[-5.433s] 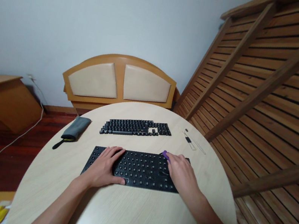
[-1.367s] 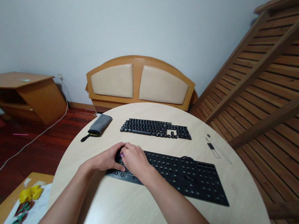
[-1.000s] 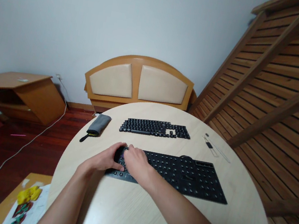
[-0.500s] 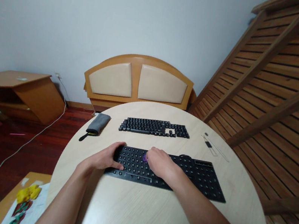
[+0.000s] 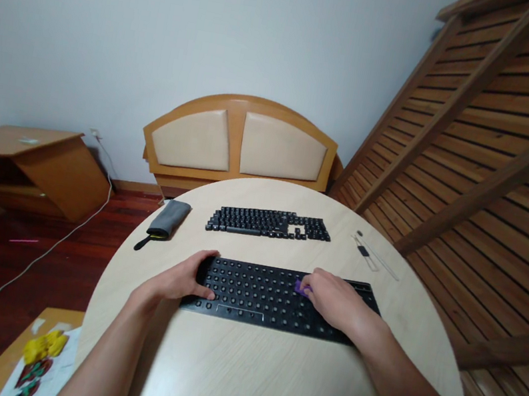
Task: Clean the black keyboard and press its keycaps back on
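Observation:
A black keyboard base (image 5: pixel 248 297) with its keycaps off lies across the table in front of me. My left hand (image 5: pixel 188 276) grips its left end, the thumb on top and the fingers around the back edge. Over the right half of the base, my right hand (image 5: pixel 335 298) is closed on a soft purple lump (image 5: pixel 300 288), pressed down among the switches. Most of the lump is hidden under the fingers. Behind the base, the black keycaps (image 5: pixel 251 219) are laid out in keyboard order.
The round pale table (image 5: pixel 215 372) holds a grey pouch (image 5: pixel 169 219) at left and a keycap puller (image 5: pixel 365 252) beside a thin brush-like stick (image 5: pixel 381 257) at right. A headboard (image 5: pixel 237 146) stands behind; wooden slats (image 5: pixel 506 150) lean at right. Yellow gloves (image 5: pixel 44 346) lie lower left.
My right hand has slid rightward along the keyboard base with the purple lump. The left hand keeps its grip on the left end. The view has shifted slightly.

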`<state>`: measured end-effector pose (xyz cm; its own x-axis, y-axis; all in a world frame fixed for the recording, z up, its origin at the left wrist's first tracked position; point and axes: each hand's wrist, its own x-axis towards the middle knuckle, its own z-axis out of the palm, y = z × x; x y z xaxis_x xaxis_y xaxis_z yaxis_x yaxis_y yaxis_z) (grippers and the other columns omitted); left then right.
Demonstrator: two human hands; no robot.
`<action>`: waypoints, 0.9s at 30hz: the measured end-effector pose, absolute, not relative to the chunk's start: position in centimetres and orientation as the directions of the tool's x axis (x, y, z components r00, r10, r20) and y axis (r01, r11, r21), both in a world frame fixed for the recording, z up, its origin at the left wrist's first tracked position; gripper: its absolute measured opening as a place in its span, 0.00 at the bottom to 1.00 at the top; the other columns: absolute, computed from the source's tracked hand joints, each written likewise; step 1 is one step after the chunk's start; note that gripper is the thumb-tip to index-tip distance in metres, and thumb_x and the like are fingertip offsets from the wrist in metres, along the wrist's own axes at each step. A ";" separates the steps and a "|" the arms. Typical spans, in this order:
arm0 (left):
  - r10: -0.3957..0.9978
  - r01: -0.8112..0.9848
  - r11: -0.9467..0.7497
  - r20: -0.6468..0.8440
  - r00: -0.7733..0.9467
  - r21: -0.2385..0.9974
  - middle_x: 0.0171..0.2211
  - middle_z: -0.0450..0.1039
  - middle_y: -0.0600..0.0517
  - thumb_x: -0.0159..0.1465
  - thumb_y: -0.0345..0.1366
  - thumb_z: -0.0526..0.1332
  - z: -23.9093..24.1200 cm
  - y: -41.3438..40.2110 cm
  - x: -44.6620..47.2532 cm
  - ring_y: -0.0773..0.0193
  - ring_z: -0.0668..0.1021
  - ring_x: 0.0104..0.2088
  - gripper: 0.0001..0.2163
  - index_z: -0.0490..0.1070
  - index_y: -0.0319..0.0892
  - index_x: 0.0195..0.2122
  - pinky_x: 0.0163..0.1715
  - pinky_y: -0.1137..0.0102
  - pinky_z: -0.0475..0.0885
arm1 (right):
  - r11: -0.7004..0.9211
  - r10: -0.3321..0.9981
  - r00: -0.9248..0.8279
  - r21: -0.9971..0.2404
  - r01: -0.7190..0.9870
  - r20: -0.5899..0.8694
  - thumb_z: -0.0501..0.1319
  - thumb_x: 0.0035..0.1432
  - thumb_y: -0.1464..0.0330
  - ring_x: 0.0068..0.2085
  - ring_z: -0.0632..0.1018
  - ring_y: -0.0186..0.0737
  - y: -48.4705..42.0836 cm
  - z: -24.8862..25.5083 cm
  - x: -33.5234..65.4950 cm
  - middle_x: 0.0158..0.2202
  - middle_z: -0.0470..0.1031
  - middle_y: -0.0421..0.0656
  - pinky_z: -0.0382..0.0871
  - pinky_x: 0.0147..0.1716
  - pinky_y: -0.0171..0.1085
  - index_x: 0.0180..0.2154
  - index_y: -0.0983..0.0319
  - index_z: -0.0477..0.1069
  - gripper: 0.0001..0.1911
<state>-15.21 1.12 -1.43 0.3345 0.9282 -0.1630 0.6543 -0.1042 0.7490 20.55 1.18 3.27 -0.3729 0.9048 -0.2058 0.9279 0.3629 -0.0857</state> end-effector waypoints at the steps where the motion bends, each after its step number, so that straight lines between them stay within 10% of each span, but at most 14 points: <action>1: 0.929 0.655 -0.106 -0.162 0.334 0.748 0.63 0.63 0.42 0.47 0.47 0.74 -1.4 1.1 -15.2 0.44 0.67 0.62 0.46 0.57 0.43 0.65 0.65 0.52 0.58 | 0.352 0.911 -0.357 -0.063 0.934 -0.205 0.55 0.64 0.74 0.44 0.80 0.47 1.1 3.5 20.7 0.42 0.79 0.51 0.68 0.41 0.38 0.42 0.62 0.79 0.13; 8: 0.931 0.652 -0.107 -0.155 0.331 0.751 0.62 0.64 0.42 0.47 0.47 0.74 -1.6 1.2 -15.1 0.43 0.68 0.61 0.46 0.58 0.43 0.65 0.64 0.51 0.59 | 0.381 0.923 -0.384 -0.110 0.918 -0.014 0.52 0.68 0.71 0.41 0.80 0.44 0.6 4.2 19.5 0.43 0.76 0.49 0.68 0.40 0.37 0.43 0.61 0.78 0.14; 27: 0.929 0.656 -0.119 -0.150 0.339 0.746 0.63 0.63 0.42 0.49 0.47 0.74 -1.5 1.2 -15.1 0.43 0.67 0.62 0.44 0.58 0.44 0.65 0.65 0.50 0.59 | 0.486 0.868 -0.494 -0.117 0.866 -0.049 0.56 0.65 0.72 0.40 0.79 0.42 0.0 2.9 21.7 0.42 0.76 0.45 0.66 0.39 0.37 0.43 0.56 0.79 0.13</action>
<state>-15.15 1.16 -1.52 0.3394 0.9286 -0.1498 0.6556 -0.1193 0.7456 21.70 0.04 2.87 -0.4938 0.8682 -0.0491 0.8661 0.4860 -0.1168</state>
